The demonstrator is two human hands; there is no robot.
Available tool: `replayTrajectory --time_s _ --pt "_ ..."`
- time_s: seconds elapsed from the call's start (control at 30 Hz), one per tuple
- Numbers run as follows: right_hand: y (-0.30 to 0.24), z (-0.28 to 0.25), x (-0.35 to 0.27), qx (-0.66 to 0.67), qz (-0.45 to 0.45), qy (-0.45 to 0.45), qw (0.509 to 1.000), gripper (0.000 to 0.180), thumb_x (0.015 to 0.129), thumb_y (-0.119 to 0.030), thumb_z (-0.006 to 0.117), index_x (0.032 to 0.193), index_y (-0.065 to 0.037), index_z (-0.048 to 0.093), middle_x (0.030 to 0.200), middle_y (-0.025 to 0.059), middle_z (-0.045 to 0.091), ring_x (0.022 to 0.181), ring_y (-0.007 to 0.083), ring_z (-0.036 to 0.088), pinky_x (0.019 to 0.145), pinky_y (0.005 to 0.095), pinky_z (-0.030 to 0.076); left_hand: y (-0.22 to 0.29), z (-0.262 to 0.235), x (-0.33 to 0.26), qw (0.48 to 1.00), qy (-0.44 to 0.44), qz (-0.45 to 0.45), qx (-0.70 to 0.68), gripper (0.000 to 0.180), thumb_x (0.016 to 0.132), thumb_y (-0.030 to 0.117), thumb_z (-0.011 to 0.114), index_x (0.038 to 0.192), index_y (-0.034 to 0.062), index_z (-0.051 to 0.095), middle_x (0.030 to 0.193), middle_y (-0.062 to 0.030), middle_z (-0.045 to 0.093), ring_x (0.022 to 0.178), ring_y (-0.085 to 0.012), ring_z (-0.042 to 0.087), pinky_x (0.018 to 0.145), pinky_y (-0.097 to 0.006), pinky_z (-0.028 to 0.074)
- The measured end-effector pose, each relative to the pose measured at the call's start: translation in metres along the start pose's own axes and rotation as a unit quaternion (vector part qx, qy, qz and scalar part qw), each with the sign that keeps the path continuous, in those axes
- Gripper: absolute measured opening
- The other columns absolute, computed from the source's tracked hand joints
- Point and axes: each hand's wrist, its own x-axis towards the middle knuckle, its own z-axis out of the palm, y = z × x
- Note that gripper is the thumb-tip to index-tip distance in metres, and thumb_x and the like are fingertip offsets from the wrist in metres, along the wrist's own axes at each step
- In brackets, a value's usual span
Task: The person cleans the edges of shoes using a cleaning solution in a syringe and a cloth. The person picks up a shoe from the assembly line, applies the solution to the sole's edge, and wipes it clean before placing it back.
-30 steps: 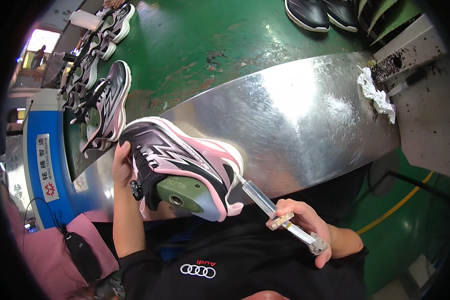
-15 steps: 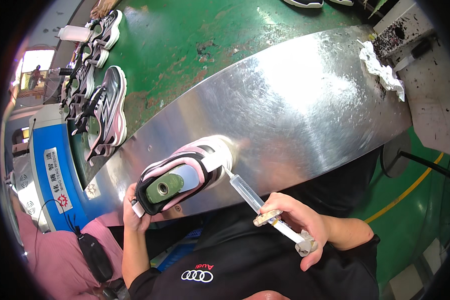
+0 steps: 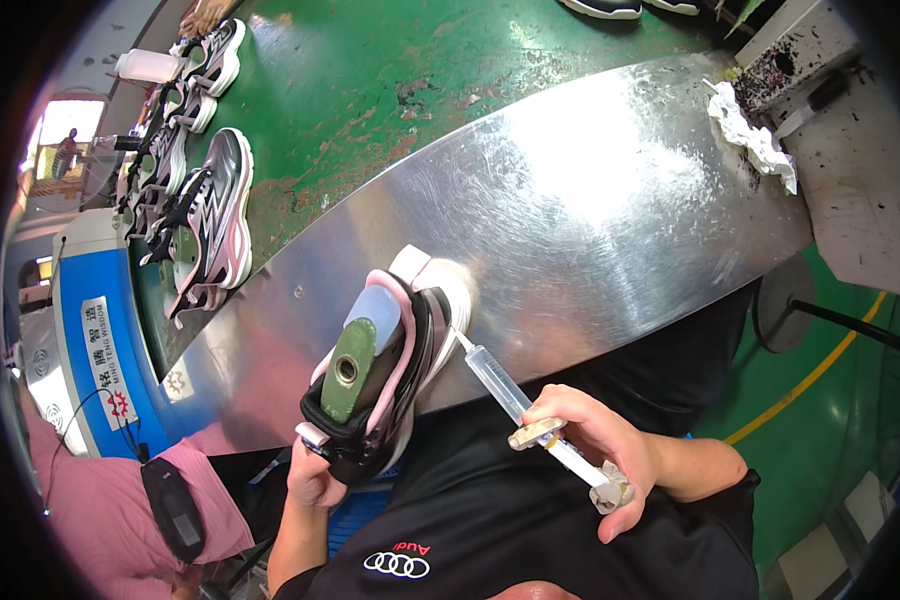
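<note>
A black, pink and white sneaker (image 3: pixel 390 340) with a green shoe last (image 3: pixel 350 370) inside leans over the near edge of the metal table. My left hand (image 3: pixel 315 474) is closed on its heel end, partly hidden by the shoe. In my right hand (image 3: pixel 592 440) is a clear plastic syringe (image 3: pixel 500 380), gripped near its finger flange and with the thumb at the plunger's wrapped end. Its thin tip points at the sneaker's side, at the seam between upper and white sole. Whether the tip touches the seam I cannot make out.
The metal table (image 3: pixel 530 190) borders a green surface (image 3: pixel 370 60) where several similar sneakers (image 3: pixel 215 220) stand in a row at the left. Crumpled white paper (image 3: pixel 750 135) lies at the right end beside a stained box (image 3: pixel 850 160). A person in pink (image 3: pixel 100 510) is at the lower left.
The sneaker has turned, its heel swinging toward me and to the right, with my left hand moving along. The syringe stays nearly in place, its tip now along the shoe's side.
</note>
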Motion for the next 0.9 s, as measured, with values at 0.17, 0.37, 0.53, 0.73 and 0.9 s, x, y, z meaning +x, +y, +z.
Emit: replayTrajectory --time_s 0.17,0.37,0.53,0.73,0.9 --pt "-0.008 0.002 0.001 -0.001 -0.002 0.011 1.0 0.109 0.057 -0.055 0.079 0.135 0.002 0.03 0.117 0.0107 0.043 0.093 0.0172 0.042 0.079 0.0277 0.035 -0.016 0.028 0.005 0.997 -0.067 -0.04 -0.018 0.079 0.066 0.005 0.07 0.134 -0.0063 0.031 0.129 -0.0208 0.048 0.118 -0.0322 0.05 0.102 -0.043 0.039" --pt "-0.025 0.009 0.008 -0.019 0.002 0.013 1.0 0.11 0.057 -0.056 0.079 0.136 0.003 0.029 0.117 0.0103 0.042 0.092 0.0167 0.041 0.079 0.027 0.034 -0.03 0.037 0.016 0.984 -0.152 -0.073 -0.062 0.079 0.067 0.001 0.063 0.136 -0.0091 0.025 0.131 -0.0235 0.044 0.119 -0.0338 0.049 0.103 -0.045 0.037" --pt "-0.042 0.017 0.009 0.011 0.064 -0.015 0.998 0.109 0.06 -0.052 0.079 0.137 0.004 0.026 0.119 0.0102 0.041 0.095 0.0164 0.042 0.078 0.0275 0.035 -0.033 0.048 0.021 0.977 -0.156 -0.101 -0.104 0.08 0.068 -0.002 0.062 0.137 -0.0061 0.023 0.133 -0.0214 0.043 0.124 -0.0332 0.045 0.105 -0.047 0.034" --pt "-0.078 0.029 0.004 0.05 0.094 0.026 0.994 0.104 0.059 -0.05 0.081 0.129 0.01 0.033 0.116 0.0175 0.044 0.101 0.0243 0.05 0.086 0.0357 0.039 -0.035 0.063 0.036 0.943 -0.205 -0.185 -0.183 0.076 0.069 -0.007 0.057 0.138 -0.0001 0.027 0.132 -0.0193 0.046 0.124 -0.0327 0.045 0.103 -0.048 0.036" --pt "-0.115 0.03 -0.005 0.02 0.201 -0.007 0.979 0.118 0.05 -0.054 0.084 0.131 0.009 0.028 0.119 0.0136 0.045 0.112 0.0201 0.046 0.097 0.0335 0.034 -0.048 0.073 0.052 0.905 -0.275 -0.228 -0.231 0.069 0.07 -0.011 0.054 0.135 0.0024 0.036 0.129 -0.0177 0.05 0.123 -0.0323 0.046 0.103 -0.048 0.036"
